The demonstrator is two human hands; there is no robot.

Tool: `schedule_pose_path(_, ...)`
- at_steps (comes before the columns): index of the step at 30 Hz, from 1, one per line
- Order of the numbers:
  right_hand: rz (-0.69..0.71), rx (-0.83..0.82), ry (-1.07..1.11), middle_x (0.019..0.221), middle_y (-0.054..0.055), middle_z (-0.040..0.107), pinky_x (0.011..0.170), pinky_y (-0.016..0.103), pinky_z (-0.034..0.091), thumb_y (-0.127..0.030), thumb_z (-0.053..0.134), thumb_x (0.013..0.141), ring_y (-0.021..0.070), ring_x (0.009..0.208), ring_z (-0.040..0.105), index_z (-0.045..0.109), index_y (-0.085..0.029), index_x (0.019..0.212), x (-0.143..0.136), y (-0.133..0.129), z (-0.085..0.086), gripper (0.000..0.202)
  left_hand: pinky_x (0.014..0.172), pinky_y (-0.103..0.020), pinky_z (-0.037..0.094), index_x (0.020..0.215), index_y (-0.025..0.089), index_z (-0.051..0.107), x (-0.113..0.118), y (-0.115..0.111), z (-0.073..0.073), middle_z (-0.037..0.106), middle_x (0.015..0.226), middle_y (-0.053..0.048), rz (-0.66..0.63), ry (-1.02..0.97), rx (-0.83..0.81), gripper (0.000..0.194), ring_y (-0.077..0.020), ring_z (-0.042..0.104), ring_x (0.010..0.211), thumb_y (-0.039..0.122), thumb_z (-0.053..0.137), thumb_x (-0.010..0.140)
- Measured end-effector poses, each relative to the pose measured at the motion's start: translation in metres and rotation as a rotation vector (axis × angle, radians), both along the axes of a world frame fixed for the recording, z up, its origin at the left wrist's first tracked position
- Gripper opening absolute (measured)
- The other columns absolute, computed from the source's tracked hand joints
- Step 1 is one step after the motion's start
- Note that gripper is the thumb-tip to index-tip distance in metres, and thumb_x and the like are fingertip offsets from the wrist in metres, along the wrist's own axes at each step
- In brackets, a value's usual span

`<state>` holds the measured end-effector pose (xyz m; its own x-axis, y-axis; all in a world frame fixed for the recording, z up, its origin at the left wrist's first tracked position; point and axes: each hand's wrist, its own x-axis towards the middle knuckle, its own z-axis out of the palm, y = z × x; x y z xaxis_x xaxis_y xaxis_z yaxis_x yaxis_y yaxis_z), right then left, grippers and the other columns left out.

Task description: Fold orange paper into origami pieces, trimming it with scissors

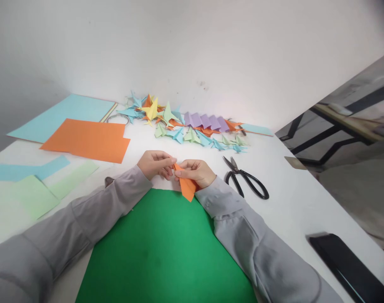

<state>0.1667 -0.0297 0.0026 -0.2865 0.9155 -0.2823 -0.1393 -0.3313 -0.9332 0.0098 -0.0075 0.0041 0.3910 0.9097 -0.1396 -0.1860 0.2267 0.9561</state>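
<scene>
Both my hands are raised over the far end of a green sheet (166,248), with a folded piece of orange paper (187,188) between them. My right hand (198,172) grips the orange folded paper, thumb lying across its top; one pointed flap hangs down toward me. At its upper left tip, my left hand (156,164) pinches the same paper between thumb and fingertips. The fingers partly hide the upper folds. Just right of my right hand, black-handled scissors (245,179) lie on the white table (293,202) with the blades slightly apart.
Along the wall lie several folded paper birds (152,109) and purple pleated paper (206,121). To the left are orange sheets (91,141), a large light-blue sheet (68,113), and green scraps (37,195). A black phone-like object (346,265) rests near the table's right edge.
</scene>
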Motion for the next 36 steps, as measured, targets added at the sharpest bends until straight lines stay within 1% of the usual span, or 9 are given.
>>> schedule_pose_path(2, 0.004, 0.041, -0.005, 0.05, 0.001, 0.066, 0.05, 0.023, 0.046, -0.027, 0.083, 0.042, 0.0105, 0.045, 0.059, 0.063, -0.014, 0.057, 0.0, 0.0, -0.002, 0.028, 0.034, -0.021, 0.043, 0.062, 0.008, 0.062, 0.0, 0.0, -0.002, 0.059, 0.042, -0.003, -0.017, 0.053, 0.043, 0.03, -0.0114, 0.053, 0.034, 0.031, 0.078, 0.052)
schedule_pose_path(4, 0.006, 0.06, -0.002, 0.051, 0.001, 0.066, 0.053, 0.024, 0.048, -0.026, 0.083, 0.042, 0.0116, 0.048, 0.061, 0.063, -0.015, 0.058, 0.0, 0.0, -0.004, 0.028, 0.033, -0.02, 0.041, 0.057, 0.009, 0.061, 0.001, 0.0, -0.003, 0.057, 0.04, -0.002, -0.016, 0.059, 0.051, 0.034, -0.0099, 0.05, 0.032, 0.035, 0.08, 0.048)
schedule_pose_path(8, 0.001, 0.072, 0.019, 0.052, 0.001, 0.067, 0.054, 0.024, 0.049, -0.024, 0.083, 0.043, 0.0124, 0.051, 0.063, 0.063, -0.015, 0.06, 0.001, 0.0, -0.006, 0.027, 0.032, -0.019, 0.041, 0.053, 0.009, 0.06, 0.001, 0.001, -0.001, 0.056, 0.038, -0.001, -0.016, 0.052, 0.045, 0.036, -0.009, 0.05, 0.032, 0.038, 0.08, 0.046)
schedule_pose_path(14, -0.03, 0.048, 0.016, 0.051, 0.001, 0.066, 0.053, 0.024, 0.048, -0.026, 0.083, 0.04, 0.0122, 0.049, 0.062, 0.063, -0.015, 0.058, -0.001, 0.0, -0.003, 0.029, 0.034, -0.019, 0.042, 0.054, 0.009, 0.061, 0.0, 0.002, -0.003, 0.057, 0.04, -0.002, -0.045, 0.034, 0.058, 0.032, -0.0092, 0.051, 0.033, 0.036, 0.078, 0.053)
schedule_pose_path(22, -0.012, -0.017, 0.005, 0.048, 0.001, 0.065, 0.048, 0.022, 0.044, -0.028, 0.084, 0.035, 0.0098, 0.043, 0.058, 0.063, -0.014, 0.056, -0.001, -0.001, 0.004, 0.033, 0.035, -0.02, 0.043, 0.054, 0.008, 0.06, 0.0, 0.003, -0.002, 0.056, 0.039, -0.002, -0.066, -0.012, 0.029, 0.033, -0.0095, 0.052, 0.033, 0.035, 0.078, 0.053)
schedule_pose_path(27, -0.001, -0.015, 0.003, 0.047, 0.0, 0.064, 0.048, 0.022, 0.044, -0.027, 0.084, 0.036, 0.0092, 0.042, 0.057, 0.062, -0.015, 0.055, -0.001, -0.001, 0.007, 0.031, 0.035, -0.02, 0.044, 0.056, 0.007, 0.06, 0.0, 0.002, -0.001, 0.058, 0.042, -0.002, -0.067, -0.032, -0.008, 0.027, -0.0098, 0.053, 0.035, 0.029, 0.076, 0.06)
schedule_pose_path(31, -0.004, -0.022, 0.003, 0.049, 0.0, 0.065, 0.047, 0.022, 0.045, -0.026, 0.084, 0.036, 0.0098, 0.043, 0.057, 0.063, -0.015, 0.056, 0.0, -0.001, 0.005, 0.031, 0.037, -0.021, 0.045, 0.055, 0.006, 0.06, -0.001, 0.002, 0.003, 0.058, 0.042, -0.005, -0.093, -0.044, -0.06, 0.032, -0.0111, 0.054, 0.036, 0.033, 0.07, 0.067)
schedule_pose_path(33, -0.009, -0.017, 0.004, 0.049, 0.0, 0.065, 0.047, 0.022, 0.045, -0.025, 0.083, 0.036, 0.0105, 0.044, 0.058, 0.063, -0.015, 0.056, 0.0, -0.001, 0.003, 0.03, 0.035, -0.021, 0.044, 0.053, 0.006, 0.06, 0.0, 0.001, 0.004, 0.056, 0.04, -0.006, -0.077, -0.031, -0.08, 0.036, -0.0114, 0.053, 0.034, 0.036, 0.067, 0.07)
schedule_pose_path(36, -0.006, -0.009, -0.002, 0.049, 0.001, 0.065, 0.048, 0.022, 0.045, -0.025, 0.083, 0.037, 0.0105, 0.044, 0.059, 0.063, -0.015, 0.056, 0.0, -0.002, 0.003, 0.03, 0.033, -0.021, 0.043, 0.051, 0.006, 0.059, 0.001, 0.0, 0.004, 0.055, 0.039, -0.005, -0.017, -0.002, -0.075, 0.034, -0.0113, 0.052, 0.034, 0.034, 0.071, 0.066)
